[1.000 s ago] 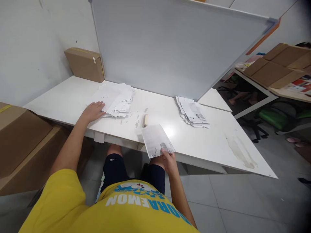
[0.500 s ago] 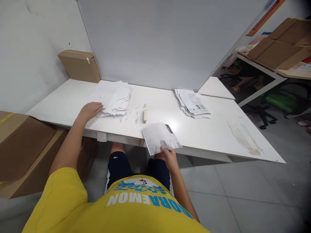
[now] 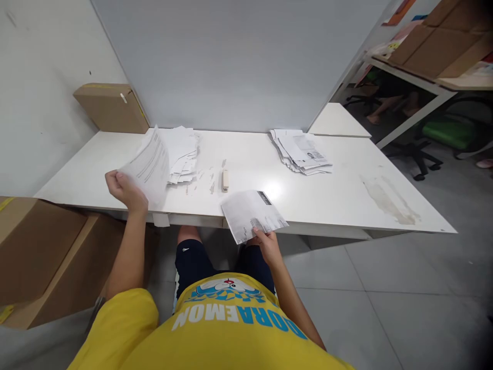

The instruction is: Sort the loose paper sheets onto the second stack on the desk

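Observation:
My left hand (image 3: 127, 190) grips a printed sheet of paper (image 3: 150, 167) by its edge. The sheet is lifted and curved, slightly blurred, beside a stack of papers (image 3: 183, 154) on the white table (image 3: 246, 154). Between the fingers and thumb of my right hand (image 3: 267, 246) is a printed paper (image 3: 250, 213), held at the table's front edge with grey print and a dark block at its upper corner. Just beyond that paper lies a small beige stapler (image 3: 225, 181). A second stack of papers (image 3: 302, 152) sits farther right.
A cardboard box (image 3: 110, 108) stands at the table's back left corner against the wall. Larger cardboard boxes (image 3: 57, 257) are below left. A grey partition (image 3: 231, 61) rises behind the table. At right are a green chair (image 3: 447, 133) and a person's legs under another desk.
My left hand has picked a sheet off the left stack and drawn it left and toward me, raising it. My right hand keeps its paper in nearly the same place. The view has shifted slightly.

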Demonstrator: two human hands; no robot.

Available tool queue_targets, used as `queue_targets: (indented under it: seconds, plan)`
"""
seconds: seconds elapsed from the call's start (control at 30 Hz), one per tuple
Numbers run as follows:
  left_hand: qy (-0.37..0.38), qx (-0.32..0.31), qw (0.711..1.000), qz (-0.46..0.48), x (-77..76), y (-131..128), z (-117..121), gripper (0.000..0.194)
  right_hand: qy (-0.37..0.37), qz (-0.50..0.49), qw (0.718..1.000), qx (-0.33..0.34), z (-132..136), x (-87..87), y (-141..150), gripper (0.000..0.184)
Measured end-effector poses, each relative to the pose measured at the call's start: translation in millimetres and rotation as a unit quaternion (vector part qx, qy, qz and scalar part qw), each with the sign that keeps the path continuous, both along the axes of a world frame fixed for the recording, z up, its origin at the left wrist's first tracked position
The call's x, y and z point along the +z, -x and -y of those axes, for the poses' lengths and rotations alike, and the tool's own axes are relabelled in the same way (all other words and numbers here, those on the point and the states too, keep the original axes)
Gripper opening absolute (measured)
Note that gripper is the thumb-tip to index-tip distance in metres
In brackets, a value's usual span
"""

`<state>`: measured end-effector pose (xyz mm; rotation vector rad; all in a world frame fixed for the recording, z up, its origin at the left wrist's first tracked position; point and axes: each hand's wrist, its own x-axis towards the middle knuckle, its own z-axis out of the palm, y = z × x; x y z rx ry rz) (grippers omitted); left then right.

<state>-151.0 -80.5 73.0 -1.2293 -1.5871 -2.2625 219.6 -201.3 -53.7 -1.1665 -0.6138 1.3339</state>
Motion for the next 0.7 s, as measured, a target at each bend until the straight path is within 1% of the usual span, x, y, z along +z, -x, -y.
queue_targets:
  seconds: [0.03, 0.1, 0.2, 0.27, 0.33, 0.37, 0.4, 0.43, 0.47, 0.5, 0.53, 0.57, 0.6, 0.7]
  plan:
    - [-0.025, -0.016, 0.998, 0.049, -0.6, -5, 6, 0.011, 0.002, -0.001, 1.0, 0.005, -1, 1.3, 2, 0.047]
    - [-0.035, -0.049, 0.99, 0.126, -6.1, -11, 14, 0.013, 0.004, -0.003, 1.0, 0.028, -2, 3.4, 5, 0.05]
    - [0.009, -0.06, 0.98, 0.19, -22.7, -11, 19, 0.017, -0.001, 0.008, 0.998, 0.061, -2, 4.5, 11, 0.048]
    - [0.05, -0.058, 0.978, 0.194, -34.0, -11, 23, 0.026, -0.009, 0.018, 0.997, 0.073, -2, 3.9, 15, 0.046]
    - [0.07, -0.082, 0.98, 0.169, -41.5, -13, 30, 0.04, -0.015, 0.021, 0.997, 0.079, 0, 3.2, 20, 0.045]
    - [0.075, -0.115, 0.978, 0.157, -43.5, -15, 35, 0.046, -0.015, 0.02, 0.996, 0.083, 0, 2.9, 23, 0.047]
    - [0.08, -0.163, 0.972, 0.151, -44.6, -17, 40, 0.051, -0.015, 0.018, 0.996, 0.087, 1, 2.8, 26, 0.048]
    - [0.087, -0.223, 0.958, 0.156, -45.3, -20, 45, 0.054, -0.013, 0.016, 0.995, 0.093, 2, 2.8, 29, 0.049]
    - [0.095, -0.284, 0.939, 0.17, -46.0, -23, 50, 0.056, -0.011, 0.015, 0.995, 0.102, 2, 2.9, 32, 0.05]
    - [0.106, -0.335, 0.916, 0.192, -47.0, -26, 54, 0.056, -0.012, 0.016, 0.994, 0.111, 3, 3.0, 35, 0.049]
    - [0.115, -0.369, 0.896, 0.219, -48.7, -29, 57, 0.055, -0.014, 0.019, 0.992, 0.12, 4, 2.8, 36, 0.048]
    - [0.119, -0.386, 0.88, 0.249, -51.1, -32, 58, 0.052, -0.016, 0.023, 0.992, 0.126, 4, 2.4, 38, 0.047]
    - [0.118, -0.389, 0.87, 0.277, -54.0, -35, 59, 0.049, -0.019, 0.028, 0.991, 0.127, 5, 1.7, 38, 0.046]
    - [0.099, -0.373, 0.856, 0.344, -62.7, -43, 59, 0.038, -0.021, 0.036, 0.993, 0.108, 8, -1.9, 35, 0.046]
